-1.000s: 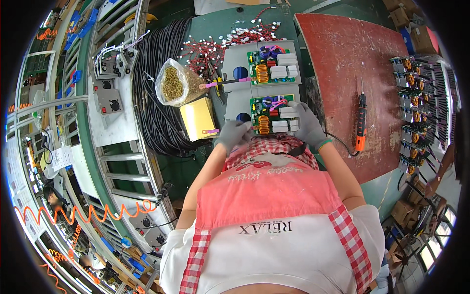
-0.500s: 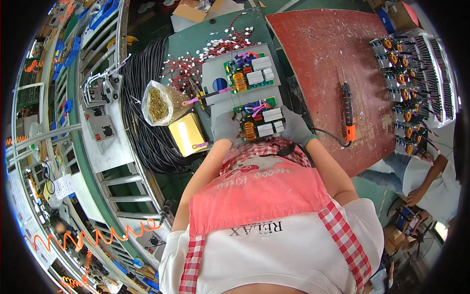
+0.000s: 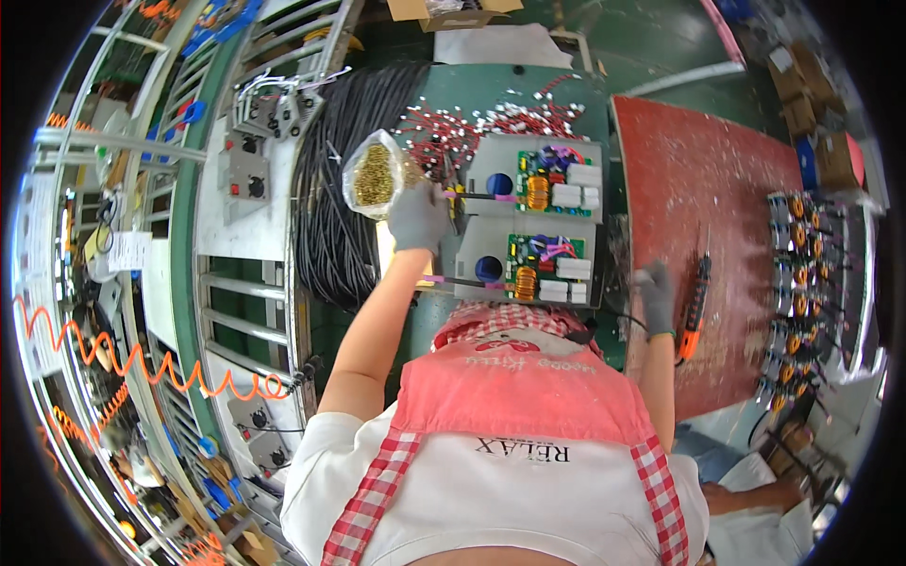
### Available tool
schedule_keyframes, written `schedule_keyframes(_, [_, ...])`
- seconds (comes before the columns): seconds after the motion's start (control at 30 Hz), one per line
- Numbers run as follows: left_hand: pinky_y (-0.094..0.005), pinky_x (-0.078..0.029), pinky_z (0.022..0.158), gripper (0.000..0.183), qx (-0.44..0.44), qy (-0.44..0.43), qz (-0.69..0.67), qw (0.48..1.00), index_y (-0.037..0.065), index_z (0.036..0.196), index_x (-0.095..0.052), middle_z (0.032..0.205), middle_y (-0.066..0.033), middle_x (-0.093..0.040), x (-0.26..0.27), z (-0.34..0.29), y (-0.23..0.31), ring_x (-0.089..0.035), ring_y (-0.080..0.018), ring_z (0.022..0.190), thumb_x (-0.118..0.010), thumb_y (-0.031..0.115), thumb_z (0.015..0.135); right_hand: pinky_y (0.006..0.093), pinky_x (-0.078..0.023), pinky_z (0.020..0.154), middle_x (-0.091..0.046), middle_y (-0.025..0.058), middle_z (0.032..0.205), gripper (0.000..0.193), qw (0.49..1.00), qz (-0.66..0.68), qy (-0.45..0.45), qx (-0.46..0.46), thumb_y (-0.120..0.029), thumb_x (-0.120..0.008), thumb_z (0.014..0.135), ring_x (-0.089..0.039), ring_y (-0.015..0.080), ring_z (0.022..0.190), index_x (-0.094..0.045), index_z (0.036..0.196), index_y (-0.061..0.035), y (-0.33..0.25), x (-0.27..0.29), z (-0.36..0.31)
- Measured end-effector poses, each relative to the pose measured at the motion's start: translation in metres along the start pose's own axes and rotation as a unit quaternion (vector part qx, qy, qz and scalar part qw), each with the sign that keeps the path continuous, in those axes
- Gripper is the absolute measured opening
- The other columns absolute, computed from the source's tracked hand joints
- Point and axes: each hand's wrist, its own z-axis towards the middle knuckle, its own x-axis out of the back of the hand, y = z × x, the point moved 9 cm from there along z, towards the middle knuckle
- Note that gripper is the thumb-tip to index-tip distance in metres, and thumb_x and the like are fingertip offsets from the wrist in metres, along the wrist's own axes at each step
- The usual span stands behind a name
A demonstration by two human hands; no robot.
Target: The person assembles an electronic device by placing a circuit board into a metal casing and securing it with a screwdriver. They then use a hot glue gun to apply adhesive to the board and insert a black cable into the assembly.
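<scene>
My left hand [image 3: 417,219], in a grey glove, is over the near edge of a clear bag of small brass-coloured screws [image 3: 375,179], beside yellow-handled pliers [image 3: 454,200]. Its fingers are hidden from view. Over the left part of the red board is my right hand [image 3: 655,298], also gloved and blurred, so its grip is unclear. It is nearest to an orange and black electric screwdriver [image 3: 696,307] and appears apart from it. Between my hands, a green circuit board [image 3: 549,269] lies on a grey metal plate [image 3: 479,242]. A second circuit board [image 3: 559,182] sits on another plate farther away.
Red and black wires with white connectors [image 3: 491,123] spread behind the plates. Coiled black cable [image 3: 330,208] lies to the left. Several finished-looking board assemblies [image 3: 797,283] line the red board's [image 3: 661,141] right side. A person's arm [image 3: 755,497] shows at lower right.
Both hands have let go of the near circuit board. My left hand has moved left to the screw bag, my right hand right toward the screwdriver. The view has shifted.
</scene>
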Motion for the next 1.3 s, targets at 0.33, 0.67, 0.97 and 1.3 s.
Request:
schedule_keyframes(0.33, [-0.0454, -0.045, 0.088, 0.035, -0.058, -0.119, 0.133, 0.982, 0.013, 0.116, -0.051, 0.121, -0.0119, -0.049, -0.068, 0.074, -0.111, -0.054, -0.0371, 0.105, -0.055, 0.023, 0.083, 0.042, -0.056, 0.065, -0.064, 0.0138, 0.102, 0.048, 0.638, 0.704, 0.29, -0.118, -0.045, -0.04, 0.089, -0.063, 0.031, 0.086, -0.059, 0.107, -0.0047, 0.094, 0.155, 0.071])
schedule_keyframes(0.67, [-0.0475, -0.043, 0.09, 0.034, 0.005, -0.176, 0.031, 0.984, 0.007, 0.114, -0.046, 0.127, -0.0199, -0.043, -0.079, 0.083, -0.12, -0.052, -0.0419, 0.109, -0.052, 0.024, 0.086, 0.0308, -0.054, 0.05, -0.064, 0.0096, 0.089, 0.05, 0.64, 0.7, 0.312, -0.061, -0.05, -0.049, 0.078, -0.063, 0.0213, 0.07, -0.061, 0.099, -0.0065, 0.091, 0.14, 0.067])
schedule_keyframes(0.97, [-0.0396, -0.05, 0.073, 0.021, 0.106, 0.02, -0.189, 0.976, 0.004, 0.1, -0.063, 0.09, -0.0173, -0.066, -0.079, 0.094, -0.179, -0.064, -0.0305, 0.085, -0.059, 0.017, 0.085, 0.0323, -0.046, 0.086, -0.061, 0.0081, 0.106, 0.035, 0.837, 0.389, 0.312, 0.226, -0.039, -0.055, 0.085, -0.058, 0.0182, 0.096, -0.06, 0.105, -0.0101, -0.123, 0.073, 0.009])
schedule_keyframes(1.3, [-0.0178, -0.031, 0.043, 0.023, 0.135, -0.1, -0.947, 0.276, 0.008, 0.101, -0.055, 0.078, -0.0021, -0.052, -0.042, 0.073, -0.08, -0.038, -0.0068, 0.052, -0.043, 0.027, 0.097, 0.0453, -0.037, 0.101, -0.06, 0.015, 0.111, 0.042, 0.746, 0.375, 0.035, 0.549, -0.027, -0.054, 0.088, -0.053, 0.0305, 0.113, -0.047, 0.119, 0.0007, -0.325, 0.022, -0.096])
